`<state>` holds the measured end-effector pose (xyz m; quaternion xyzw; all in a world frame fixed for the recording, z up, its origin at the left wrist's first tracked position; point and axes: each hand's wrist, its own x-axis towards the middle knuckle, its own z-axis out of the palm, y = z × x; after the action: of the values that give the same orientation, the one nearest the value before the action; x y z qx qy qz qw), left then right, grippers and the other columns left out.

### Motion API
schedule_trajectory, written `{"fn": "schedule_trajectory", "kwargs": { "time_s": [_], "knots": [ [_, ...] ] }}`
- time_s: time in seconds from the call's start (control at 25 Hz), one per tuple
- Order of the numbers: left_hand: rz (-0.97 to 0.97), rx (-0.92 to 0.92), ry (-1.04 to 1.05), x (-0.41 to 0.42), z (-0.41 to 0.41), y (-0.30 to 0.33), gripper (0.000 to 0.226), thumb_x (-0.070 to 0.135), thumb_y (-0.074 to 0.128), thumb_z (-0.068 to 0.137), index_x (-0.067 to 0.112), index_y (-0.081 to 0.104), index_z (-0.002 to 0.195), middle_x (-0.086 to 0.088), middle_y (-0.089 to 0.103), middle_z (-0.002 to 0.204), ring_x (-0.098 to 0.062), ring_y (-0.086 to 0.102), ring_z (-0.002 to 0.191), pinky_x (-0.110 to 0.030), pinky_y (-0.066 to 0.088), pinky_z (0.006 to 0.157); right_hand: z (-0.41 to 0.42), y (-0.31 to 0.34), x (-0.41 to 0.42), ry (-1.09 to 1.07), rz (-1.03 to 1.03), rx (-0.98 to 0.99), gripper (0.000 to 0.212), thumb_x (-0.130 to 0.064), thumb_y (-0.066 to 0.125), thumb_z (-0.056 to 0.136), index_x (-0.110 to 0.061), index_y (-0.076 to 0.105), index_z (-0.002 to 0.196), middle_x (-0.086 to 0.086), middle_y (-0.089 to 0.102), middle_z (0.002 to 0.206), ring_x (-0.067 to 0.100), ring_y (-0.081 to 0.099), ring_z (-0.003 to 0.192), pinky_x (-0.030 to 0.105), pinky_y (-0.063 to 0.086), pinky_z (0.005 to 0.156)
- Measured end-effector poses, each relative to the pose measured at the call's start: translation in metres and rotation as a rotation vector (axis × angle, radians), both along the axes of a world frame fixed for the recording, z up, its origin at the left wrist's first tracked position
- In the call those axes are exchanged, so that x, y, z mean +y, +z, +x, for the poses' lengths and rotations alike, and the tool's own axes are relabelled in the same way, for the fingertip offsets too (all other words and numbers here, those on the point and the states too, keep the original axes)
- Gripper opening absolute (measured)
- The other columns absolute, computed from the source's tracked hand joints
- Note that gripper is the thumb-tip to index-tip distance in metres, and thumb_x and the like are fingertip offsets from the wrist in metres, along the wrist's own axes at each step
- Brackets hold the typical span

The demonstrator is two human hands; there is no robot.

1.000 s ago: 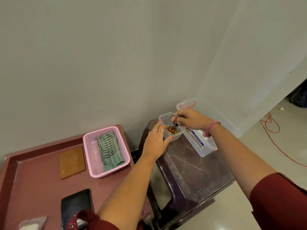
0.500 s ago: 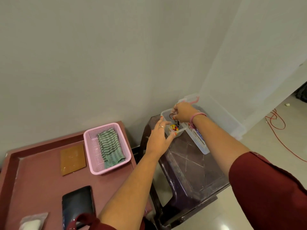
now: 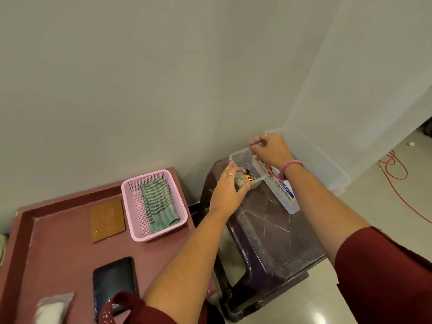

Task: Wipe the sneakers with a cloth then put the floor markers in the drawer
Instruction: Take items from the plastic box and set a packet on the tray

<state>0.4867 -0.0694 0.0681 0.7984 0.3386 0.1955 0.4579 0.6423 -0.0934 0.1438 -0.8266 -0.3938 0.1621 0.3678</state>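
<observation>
Both hands (image 3: 228, 190) grip the clear container (image 3: 247, 168).

The dark stool (image 3: 275, 232) top at centre right lies bare toward the lower edge of the frame; its upper end is crowded by a small clear box (image 3: 257, 170) and a long clear box (image 3: 284, 194) touching it; the wall (image 3: 163, 78) closes in just behind; at left, a pink basket (image 3: 138, 206) blocks the table's (image 3: 58, 242) upper right corner.
</observation>
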Motion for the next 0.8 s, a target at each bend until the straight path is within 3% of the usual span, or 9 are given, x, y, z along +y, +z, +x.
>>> {"fn": "schedule_trajectory", "kwargs": {
  "time_s": [0.2, 0.4, 0.52, 0.64, 0.8],
  "knots": [
    [-0.045, -0.086, -0.023, -0.003, -0.018, 0.004, 0.051, 0.031, 0.061, 0.094, 0.027, 0.043, 0.141, 0.002, 0.028, 0.157, -0.012, 0.027, 0.143, -0.022, 0.022, 0.109, -0.013, 0.000, -0.016, -0.047, 0.101, 0.132, 0.018, -0.001, 0.057, 0.084, -0.006, 0.068, 0.098, 0.007, 0.068, 0.078, 0.017, 0.065, 0.072, 0.033, 0.057, 0.070],
    [-0.098, -0.171, 0.178, 0.000, -0.069, 0.009, 0.049, 0.028, 0.059, 0.095, 0.016, 0.044, 0.140, -0.003, 0.048, 0.141, -0.009, 0.047, 0.126, -0.019, 0.036, 0.101, -0.046, 0.002, -0.023, -0.045, 0.154, 0.177, 0.017, -0.006, 0.059, 0.084, -0.018, 0.066, 0.094, 0.006, 0.071, 0.087, 0.017, 0.068, 0.074, 0.028, 0.054, 0.065],
    [-0.071, -0.235, 0.287, 0.004, -0.114, 0.012, 0.043, 0.024, 0.059, 0.094, 0.015, 0.048, 0.135, -0.001, 0.054, 0.134, -0.009, 0.054, 0.118, -0.032, 0.043, 0.104, -0.077, 0.007, -0.025, -0.037, 0.222, 0.271, 0.014, -0.008, 0.060, 0.087, -0.017, 0.064, 0.096, 0.004, 0.069, 0.084, 0.014, 0.066, 0.071, 0.025, 0.050, 0.064],
    [-0.118, -0.287, 0.384, 0.001, -0.167, 0.017, 0.037, 0.018, 0.059, 0.094, 0.016, 0.051, 0.130, 0.001, 0.058, 0.128, -0.012, 0.057, 0.115, -0.034, 0.047, 0.100, -0.113, 0.004, -0.024, -0.002, 0.269, 0.376, 0.015, -0.007, 0.059, 0.087, -0.019, 0.063, 0.093, 0.009, 0.070, 0.090, 0.014, 0.065, 0.074, 0.027, 0.054, 0.070],
    [-0.160, -0.316, 0.514, -0.013, -0.250, 0.015, 0.031, 0.012, 0.057, 0.095, 0.021, 0.051, 0.124, 0.003, 0.061, 0.119, -0.001, 0.059, 0.105, -0.013, 0.047, 0.088, -0.180, -0.014, -0.012, 0.031, 0.237, 0.531, 0.015, -0.006, 0.057, 0.088, -0.018, 0.063, 0.095, 0.005, 0.071, 0.090, 0.009, 0.064, 0.072, 0.020, 0.051, 0.060]
  ]
}}
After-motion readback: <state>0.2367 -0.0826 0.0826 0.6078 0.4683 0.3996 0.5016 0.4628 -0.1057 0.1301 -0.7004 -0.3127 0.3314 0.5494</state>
